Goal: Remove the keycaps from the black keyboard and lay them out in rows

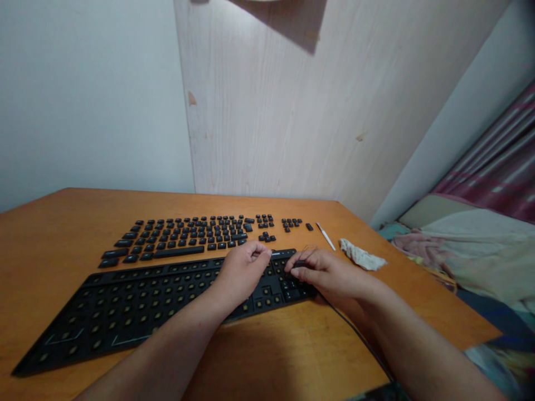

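A black keyboard [137, 312] lies slantwise on the desk, most of its key sockets bare with pale centres. My left hand [244, 270] is closed, thumb against the curled fingers, over the keyboard's right-middle part; anything inside it is hidden. My right hand [320, 269] is over the number pad at the right end, fingers bent down and thumb close to them. What its fingertips hold is hidden. A few black keycaps [292, 293] sit on the number pad by that hand. Behind the keyboard, loose keycaps [192, 234] lie in rows laid out like a keyboard, including a long space bar [179, 252].
A white pen-like stick [325, 236] and a crumpled whitish cloth or tissue [361, 255] lie right of the keycaps. A black cable [359, 331] runs across the wooden desk [259, 356] under my right arm. Bedding [472, 234] is beyond the desk's right edge; a wall stands behind.
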A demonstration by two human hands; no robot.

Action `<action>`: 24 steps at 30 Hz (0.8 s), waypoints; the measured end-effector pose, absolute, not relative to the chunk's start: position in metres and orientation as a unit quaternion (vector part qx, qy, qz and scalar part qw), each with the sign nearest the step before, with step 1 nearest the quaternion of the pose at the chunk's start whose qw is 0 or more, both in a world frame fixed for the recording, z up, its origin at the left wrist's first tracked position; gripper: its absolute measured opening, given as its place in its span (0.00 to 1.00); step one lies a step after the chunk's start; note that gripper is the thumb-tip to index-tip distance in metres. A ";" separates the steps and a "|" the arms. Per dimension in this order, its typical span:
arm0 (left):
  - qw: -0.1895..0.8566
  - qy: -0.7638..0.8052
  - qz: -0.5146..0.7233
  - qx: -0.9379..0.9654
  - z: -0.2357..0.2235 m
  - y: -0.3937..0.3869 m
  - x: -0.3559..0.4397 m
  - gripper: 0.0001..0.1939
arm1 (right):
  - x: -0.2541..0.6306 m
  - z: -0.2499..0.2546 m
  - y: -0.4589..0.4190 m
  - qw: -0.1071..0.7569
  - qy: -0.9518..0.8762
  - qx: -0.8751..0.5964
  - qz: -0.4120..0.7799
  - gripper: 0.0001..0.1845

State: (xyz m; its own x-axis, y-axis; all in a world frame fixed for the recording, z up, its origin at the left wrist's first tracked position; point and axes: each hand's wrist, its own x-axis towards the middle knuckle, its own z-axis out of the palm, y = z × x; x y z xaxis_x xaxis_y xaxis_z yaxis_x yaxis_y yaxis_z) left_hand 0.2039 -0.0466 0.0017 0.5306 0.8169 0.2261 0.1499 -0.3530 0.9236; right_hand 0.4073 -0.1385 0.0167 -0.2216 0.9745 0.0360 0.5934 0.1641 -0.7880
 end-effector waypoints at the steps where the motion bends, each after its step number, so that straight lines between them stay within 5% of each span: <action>1: 0.466 0.324 0.359 0.741 0.001 -0.047 0.204 0.10 | 0.406 0.015 -0.138 0.297 -0.697 -0.558 0.337 0.10; 8: 0.443 0.303 0.364 0.761 -0.005 -0.048 0.205 0.11 | 0.389 -0.003 -0.130 0.423 -0.557 -0.616 0.362 0.19; 24: 0.268 0.280 0.266 0.883 -0.012 -0.056 0.203 0.07 | 0.382 -0.012 -0.122 0.497 -0.505 -0.634 0.309 0.10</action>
State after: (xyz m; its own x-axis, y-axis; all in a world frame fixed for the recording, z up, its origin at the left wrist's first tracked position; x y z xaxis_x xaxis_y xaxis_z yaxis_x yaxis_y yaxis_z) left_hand 0.2031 -0.0556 -0.0118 0.7018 0.6370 0.3191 0.3514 -0.6991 0.6228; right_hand 0.3817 -0.1224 -0.0121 0.2976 0.9484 0.1096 0.3338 0.0042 -0.9426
